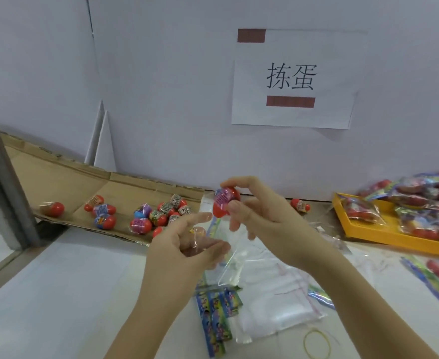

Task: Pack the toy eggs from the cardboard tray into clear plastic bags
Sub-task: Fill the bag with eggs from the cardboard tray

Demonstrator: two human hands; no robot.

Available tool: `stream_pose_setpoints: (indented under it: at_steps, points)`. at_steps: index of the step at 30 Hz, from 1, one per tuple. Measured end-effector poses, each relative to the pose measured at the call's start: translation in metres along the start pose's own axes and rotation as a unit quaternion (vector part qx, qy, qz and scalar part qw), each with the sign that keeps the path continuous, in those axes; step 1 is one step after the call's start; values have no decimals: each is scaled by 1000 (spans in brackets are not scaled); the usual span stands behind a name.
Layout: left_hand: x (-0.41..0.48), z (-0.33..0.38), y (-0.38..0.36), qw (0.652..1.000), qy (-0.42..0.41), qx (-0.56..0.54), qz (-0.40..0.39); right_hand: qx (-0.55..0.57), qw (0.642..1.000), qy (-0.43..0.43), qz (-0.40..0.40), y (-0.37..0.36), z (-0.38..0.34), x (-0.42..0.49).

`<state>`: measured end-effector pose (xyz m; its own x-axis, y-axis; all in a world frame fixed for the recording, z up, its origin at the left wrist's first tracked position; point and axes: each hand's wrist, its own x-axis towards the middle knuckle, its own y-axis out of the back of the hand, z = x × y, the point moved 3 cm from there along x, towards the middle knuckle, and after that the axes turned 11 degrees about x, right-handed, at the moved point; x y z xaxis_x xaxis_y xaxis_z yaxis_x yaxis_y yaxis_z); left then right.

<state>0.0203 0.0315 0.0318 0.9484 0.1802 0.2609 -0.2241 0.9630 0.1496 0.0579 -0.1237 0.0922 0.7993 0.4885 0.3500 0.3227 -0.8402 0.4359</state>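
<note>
Right hand [262, 216] pinching a red plastic toy egg [225, 203] between thumb and forefinger, the other fingers loosely bent. The left hand [184, 244], just below and beside it, had its fingers curled round the upper edge of a clear plastic bag [232, 268] that hung beneath both hands. Principal risk, as judged: the egg was smooth and rounded and was held only at the fingertips, so it could have slipped and rolled off across the white surface [45, 294]. Whether the bag's mouth was parted could not be told; a closed or folded lip would have stopped the egg and let it fall outside. The thin film might also have slid out of the left hand under the egg's weight. The egg was glossy red, banded with a pink-and-purple printed label, and was held tilted just above the top of the bag. Further toy eggs [140, 224] lay loose on the flat brown cardboard tray [65, 182] beyond the left hand. A stack of empty clear bags [272, 301] lay on the surface below the hands, and filled bags [420, 203] were heaped in a yellow plastic tray [368, 234] on the outer side of the right hand.
</note>
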Motion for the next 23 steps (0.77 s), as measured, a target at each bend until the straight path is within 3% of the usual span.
stream_pose_setpoints:
  at_steps: [5,11,14,19,23]
  points:
    - [-2,-2,-2,999,-30,5,22,-30,998,-19,48,-5,3,-1]
    - [-5,-1,-5,996,-74,5,47,-154,982,2,112,-8,-3,-3]
    - [-5,1,-3,994,-81,-19,65,-90,991,-20,101,-10,-4,-3]
    - [-7,1,-1,988,-123,33,83,58,992,-53,97,-9,-3,-2]
    - [-13,10,-4,960,-225,140,95,117,988,-53,88,-9,-3,-1]
